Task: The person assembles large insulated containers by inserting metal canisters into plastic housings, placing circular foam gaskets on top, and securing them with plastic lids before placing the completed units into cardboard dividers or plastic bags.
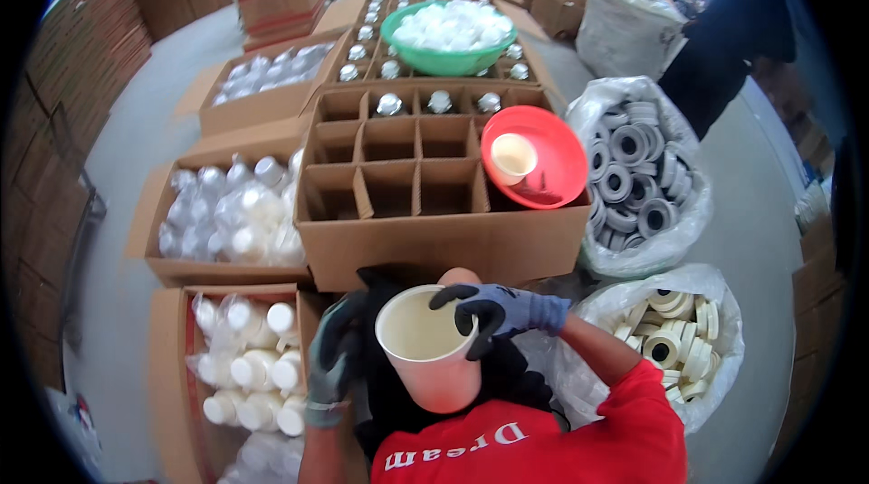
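A cream plastic tub (436,382), round and open at the top, sits tilted in my lap against dark cloth. My right hand (511,310), in a blue-grey glove with dark fingertips, grips its right rim, with fingers reaching over the edge. To the left of the tub, and apart from it, is my left hand (333,348), also gloved. Its fingers are loosely curved and spread, with nothing seen in them. Just ahead stands a divided cardboard carton (434,244), with silver-topped items in its far row of cells. A red bowl (561,153) holding a small cream cup (513,158) rests on its right corner.
Left are cartons of white bottles (258,369) and plastic-wrapped containers (240,212). Right are bags of grey rings (629,144) and cream ring-shaped parts (665,348). A green bowl (453,58) of clear pieces sits beyond. A person in dark clothing (724,40) stands far right.
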Demonstrator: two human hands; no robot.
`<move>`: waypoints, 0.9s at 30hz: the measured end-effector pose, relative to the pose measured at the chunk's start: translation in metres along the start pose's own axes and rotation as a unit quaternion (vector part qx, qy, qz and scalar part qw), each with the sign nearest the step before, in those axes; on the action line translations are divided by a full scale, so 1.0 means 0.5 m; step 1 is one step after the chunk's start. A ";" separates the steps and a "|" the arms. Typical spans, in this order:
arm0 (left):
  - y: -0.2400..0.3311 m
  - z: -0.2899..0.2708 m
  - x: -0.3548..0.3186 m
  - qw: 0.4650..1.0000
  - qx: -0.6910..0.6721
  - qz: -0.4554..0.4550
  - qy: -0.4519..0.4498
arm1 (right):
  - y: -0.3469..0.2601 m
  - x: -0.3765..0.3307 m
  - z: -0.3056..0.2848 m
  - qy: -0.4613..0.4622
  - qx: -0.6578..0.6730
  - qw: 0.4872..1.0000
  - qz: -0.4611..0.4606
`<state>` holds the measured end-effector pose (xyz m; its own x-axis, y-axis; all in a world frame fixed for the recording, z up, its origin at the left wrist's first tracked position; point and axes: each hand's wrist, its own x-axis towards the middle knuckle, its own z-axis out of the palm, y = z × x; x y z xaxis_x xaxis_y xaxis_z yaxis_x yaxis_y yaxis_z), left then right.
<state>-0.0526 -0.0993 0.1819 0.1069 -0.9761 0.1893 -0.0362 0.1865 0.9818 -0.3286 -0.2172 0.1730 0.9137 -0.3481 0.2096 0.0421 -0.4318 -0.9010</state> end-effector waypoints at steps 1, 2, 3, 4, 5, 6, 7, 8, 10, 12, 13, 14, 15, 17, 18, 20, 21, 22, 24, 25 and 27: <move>-0.016 0.021 0.021 0.999 -0.008 0.027 -0.034 | 0.004 -0.005 -0.001 -0.035 0.008 0.998 0.059; -0.037 0.036 0.038 0.996 -0.018 0.057 -0.067 | -0.021 0.005 -0.034 -0.047 -0.021 0.996 0.077; -0.046 0.050 0.056 0.987 0.069 0.094 -0.110 | -0.042 0.015 -0.080 0.007 -0.044 0.994 0.096; -0.058 0.061 0.068 0.968 0.151 0.128 -0.154 | -0.059 0.023 -0.132 0.060 -0.068 0.989 0.119; -0.079 0.065 0.071 0.967 0.117 0.124 -0.189 | -0.055 0.035 -0.186 0.110 -0.094 0.979 0.144; -0.110 0.062 0.077 0.966 0.077 0.129 -0.210 | -0.029 0.050 -0.241 0.173 0.065 0.971 0.154; -0.100 0.077 0.085 0.977 0.039 0.005 -0.208 | 0.015 0.046 -0.321 0.232 -0.126 0.955 0.138; -0.084 0.086 0.087 0.974 0.013 -0.122 -0.189 | 0.060 0.067 -0.398 0.256 -0.210 0.932 0.145; -0.095 0.115 0.105 0.983 0.093 -0.035 -0.156 | 0.143 0.133 -0.548 0.240 -0.379 0.886 0.112; -0.065 0.165 0.133 0.974 0.143 0.074 -0.159 | 0.281 0.156 -0.685 0.232 -0.429 0.855 0.176; -0.039 0.189 0.132 0.969 0.154 0.083 -0.175 | 0.372 0.144 -0.771 0.226 -0.423 0.853 0.205; -0.026 0.194 0.128 0.965 0.181 0.079 -0.171 | 0.410 0.206 -0.778 0.189 -0.498 0.799 0.279; -0.029 0.188 0.126 0.968 0.181 0.063 -0.163 | 0.449 0.227 -0.795 0.156 -0.523 0.768 0.335; -0.039 0.170 0.128 0.971 0.168 0.042 -0.163 | 0.529 0.207 -0.861 0.124 -0.504 0.719 0.463; -0.057 0.150 0.136 0.972 0.149 0.057 -0.171 | 0.569 0.153 -0.902 0.130 -0.461 0.696 0.535; -0.094 0.127 0.133 0.982 0.107 0.072 -0.136 | 0.629 0.166 -0.843 0.143 -0.525 0.704 0.457; -0.094 0.121 0.129 0.982 0.120 0.049 -0.137 | 0.613 0.219 -0.802 0.117 -0.532 0.713 0.442; -0.089 0.122 0.131 0.980 0.130 0.037 -0.144 | 0.571 0.252 -0.789 0.098 -0.542 0.714 0.432; -0.077 0.129 0.143 0.975 0.133 0.028 -0.178 | 0.491 0.238 -0.818 0.116 -0.476 0.753 0.439; -0.077 0.129 0.148 0.975 0.128 0.030 -0.180 | 0.451 0.231 -0.828 0.126 -0.476 0.782 0.383; -0.075 0.127 0.154 0.977 0.103 0.018 -0.184 | 0.337 0.222 -0.829 0.155 -0.481 0.806 0.309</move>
<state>-0.1064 -0.1885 0.1584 -0.2619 -0.9504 0.1675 -0.2359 0.2314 0.9438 -0.3878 -0.6734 0.2021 0.4891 -0.8705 0.0544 -0.8510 -0.4899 -0.1890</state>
